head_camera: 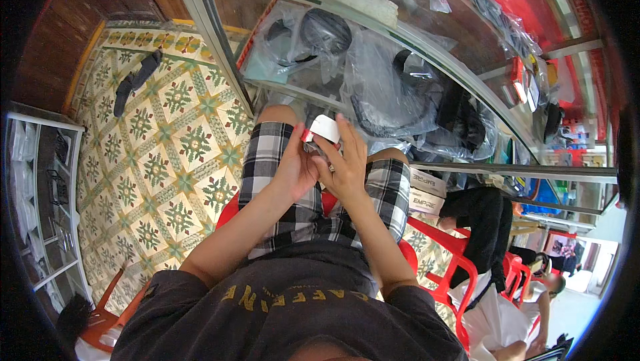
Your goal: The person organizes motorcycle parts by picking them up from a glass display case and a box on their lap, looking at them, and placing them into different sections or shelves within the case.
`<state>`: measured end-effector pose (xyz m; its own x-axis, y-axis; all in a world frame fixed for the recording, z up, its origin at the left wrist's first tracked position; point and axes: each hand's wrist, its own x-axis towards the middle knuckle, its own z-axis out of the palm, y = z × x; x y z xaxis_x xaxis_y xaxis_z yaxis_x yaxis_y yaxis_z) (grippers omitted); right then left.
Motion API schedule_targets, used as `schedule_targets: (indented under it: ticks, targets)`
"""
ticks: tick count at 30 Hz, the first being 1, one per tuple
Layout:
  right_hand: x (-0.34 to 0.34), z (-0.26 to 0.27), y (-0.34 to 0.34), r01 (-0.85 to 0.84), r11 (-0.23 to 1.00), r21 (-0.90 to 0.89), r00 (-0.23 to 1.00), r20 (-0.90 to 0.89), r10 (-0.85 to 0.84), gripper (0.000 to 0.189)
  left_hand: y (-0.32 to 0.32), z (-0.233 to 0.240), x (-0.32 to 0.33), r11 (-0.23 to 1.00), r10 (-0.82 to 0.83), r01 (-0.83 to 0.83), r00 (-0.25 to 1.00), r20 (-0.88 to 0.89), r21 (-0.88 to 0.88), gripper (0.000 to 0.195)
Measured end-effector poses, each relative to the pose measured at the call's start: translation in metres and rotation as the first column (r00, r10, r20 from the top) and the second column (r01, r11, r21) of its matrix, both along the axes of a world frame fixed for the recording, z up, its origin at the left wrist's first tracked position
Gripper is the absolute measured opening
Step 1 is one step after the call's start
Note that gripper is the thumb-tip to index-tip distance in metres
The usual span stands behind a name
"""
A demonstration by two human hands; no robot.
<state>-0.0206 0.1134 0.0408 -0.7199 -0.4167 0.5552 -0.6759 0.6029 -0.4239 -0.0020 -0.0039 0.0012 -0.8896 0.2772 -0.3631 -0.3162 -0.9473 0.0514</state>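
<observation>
A small red and white box (325, 128), its white flap raised, is held between my two hands above my lap. My left hand (296, 168) supports it from the left side, fingertips at the red edge. My right hand (345, 161) grips it from the right, with fingers bent over its near side. Something clear, like plastic wrapping, shows between the palms; the fingers partly hide it. Below the hands are plaid shorts (270, 171) on my legs.
Ahead stands a glass display case (300, 93) with plastic-wrapped dark parts (390, 106). Two boxes (427, 193) sit right of my knee, near a seated person (482, 221) and red plastic chairs (457, 266). Dark slippers (135, 81) lie on the tiled floor (170, 141).
</observation>
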Motion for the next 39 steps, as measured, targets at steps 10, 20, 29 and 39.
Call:
schedule_targets:
  ticks: [10, 20, 29, 39]
  targets:
    - [0.005, -0.005, -0.001, 0.292, 0.758, -0.583, 0.825, 0.554, 0.108, 0.032, 0.005, 0.008, 0.0, 0.976, -0.087, 0.096, 0.995, 0.052, -0.198, 0.033]
    - [0.006, 0.01, 0.011, -0.032, 0.94, -0.339, 0.958, 0.258, 0.125, 0.018, 0.001, 0.003, 0.0, 0.998, -0.052, 0.052, 0.999, 0.014, -0.039, 0.037]
    - [0.006, -0.01, 0.008, 0.044, 0.956, -0.29, 0.998, 0.061, -0.027, 0.016, 0.005, 0.012, 0.001, 0.997, -0.027, 0.017, 0.99, 0.139, 0.075, 0.033]
    - [-0.001, 0.005, 0.016, 0.13, 0.991, -0.037, 0.951, 0.288, -0.114, 0.031, 0.018, 0.0, 0.006, 0.963, -0.009, 0.028, 0.998, 0.069, -0.267, 0.038]
